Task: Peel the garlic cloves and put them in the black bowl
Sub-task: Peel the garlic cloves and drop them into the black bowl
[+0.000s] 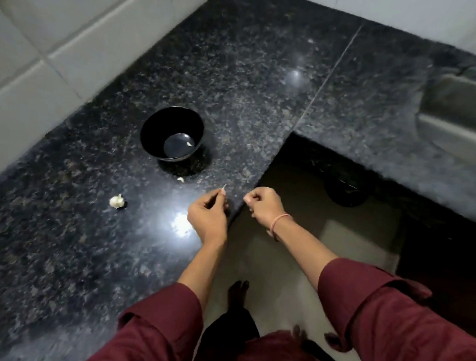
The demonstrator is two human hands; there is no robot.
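Currently my left hand pinches a small white piece between thumb and fingertips, just above the near edge of the counter; clove or mere skin, I cannot tell. My right hand hangs just right of it, past the edge and over the floor, fingers curled tight; whether they hold anything I cannot tell. The bowl stands on the counter farther off to the left, with 1 pale clove in its bottom. A loose scrap lies between bowl and hands, and the bulb sits well to the left.

I judge the step to be stripping skin. To do it well I would move both hands in over the counter, so anything dropped lands on stone, not floor. I would hold the clove firmly at 1 end, catch the skin at the tip with a nail, and pull along its length. Dry skin will likely cling to fingers, so I would flick it off before carrying the bare clove over the bowl and releasing it low inside the rim.
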